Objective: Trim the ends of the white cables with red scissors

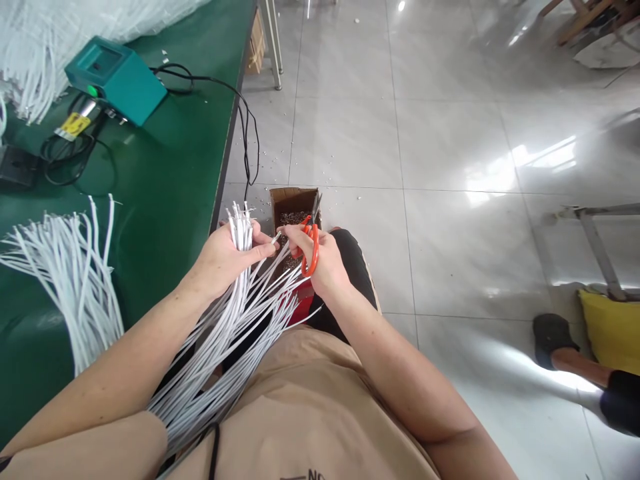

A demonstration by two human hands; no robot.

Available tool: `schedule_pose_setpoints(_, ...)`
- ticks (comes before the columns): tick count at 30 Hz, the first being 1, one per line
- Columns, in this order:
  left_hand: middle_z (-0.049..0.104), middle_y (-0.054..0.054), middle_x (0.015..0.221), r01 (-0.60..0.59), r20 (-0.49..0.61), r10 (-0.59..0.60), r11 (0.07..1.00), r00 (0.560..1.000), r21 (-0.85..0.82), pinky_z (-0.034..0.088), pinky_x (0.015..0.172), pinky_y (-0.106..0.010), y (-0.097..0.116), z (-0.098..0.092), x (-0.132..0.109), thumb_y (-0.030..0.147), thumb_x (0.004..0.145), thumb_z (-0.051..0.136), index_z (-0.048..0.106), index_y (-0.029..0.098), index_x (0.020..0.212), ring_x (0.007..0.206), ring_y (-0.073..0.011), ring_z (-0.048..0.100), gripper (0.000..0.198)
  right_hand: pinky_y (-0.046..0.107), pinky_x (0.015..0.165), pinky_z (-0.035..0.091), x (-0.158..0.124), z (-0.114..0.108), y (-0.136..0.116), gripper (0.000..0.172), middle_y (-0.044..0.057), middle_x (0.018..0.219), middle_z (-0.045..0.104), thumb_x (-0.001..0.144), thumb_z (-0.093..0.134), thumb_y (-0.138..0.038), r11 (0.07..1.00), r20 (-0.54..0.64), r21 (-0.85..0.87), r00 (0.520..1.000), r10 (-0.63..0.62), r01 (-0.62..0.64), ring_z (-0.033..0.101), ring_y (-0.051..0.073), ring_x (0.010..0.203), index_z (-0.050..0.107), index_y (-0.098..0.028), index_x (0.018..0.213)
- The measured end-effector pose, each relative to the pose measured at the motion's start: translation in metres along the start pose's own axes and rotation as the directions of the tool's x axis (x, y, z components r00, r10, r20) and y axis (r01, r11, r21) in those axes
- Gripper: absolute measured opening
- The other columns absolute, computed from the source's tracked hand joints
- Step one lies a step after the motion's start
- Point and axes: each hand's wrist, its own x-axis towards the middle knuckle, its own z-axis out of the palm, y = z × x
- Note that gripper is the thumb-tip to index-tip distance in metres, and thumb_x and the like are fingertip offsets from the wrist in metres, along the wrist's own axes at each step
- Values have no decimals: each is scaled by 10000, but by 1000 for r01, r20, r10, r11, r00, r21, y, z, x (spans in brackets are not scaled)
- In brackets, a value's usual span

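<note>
A bundle of white cables (243,280) lies across my lap, its upper part gripped in my left hand (227,257). Between the thumb and forefinger of that hand is the end of a single cable, with a pale tip. My right hand (320,257) has red-handled scissors (311,252) hooked on its fingers, the blades pointing up and away from the cables. The right fingertips meet the same cable tip, close to the left thumb. Below both hands stands a cardboard box (290,195) with many small scraps inside.
On the green table (165,153) to the left are another bundle of white cables (75,280), a teal box-shaped device (120,80) and a black cord (220,80) running over the edge. Scraps dot the tiled floor (350,147). Another person's foot (553,340) shows at right, near a yellow object (610,330).
</note>
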Motion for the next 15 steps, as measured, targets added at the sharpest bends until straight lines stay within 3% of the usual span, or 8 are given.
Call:
schedule_pose_setpoints(5,678,-8,789,-43,-61,55,982,997,182,484,753,-328,-2,-1,0,320,617,784,589,184,788,745,-177,614,293,231,614,405,-6,5,-3,227,-37,602,534,689,720,-371,1000,-9,4,1000,14,-14,492,90,601,618,-171,659)
schedule_pose_setpoints(8,659,8,768,-11,-18,12,998,1000,69,494,751,-325,-1,0,-1,301,628,779,567,189,776,720,-164,615,282,235,625,423,-1,6,4,195,-29,632,582,684,707,-344,1000,-11,21,1000,20,-20,516,95,611,627,-166,678)
schedule_pose_setpoints(11,658,2,784,63,86,-54,992,995,-113,515,804,-345,2,-1,-1,293,640,782,570,191,794,782,-183,654,281,234,585,406,6,2,14,204,-34,599,562,706,669,-356,997,-77,-73,997,17,-23,482,90,568,632,-157,676)
schedule_pose_setpoints(15,696,-38,930,123,169,-114,992,979,-41,508,835,-324,7,-7,-1,336,702,744,670,205,936,861,-187,655,278,237,612,425,6,-6,15,194,-16,698,603,766,601,-329,964,-184,-237,969,-164,118,519,107,635,687,-169,834)
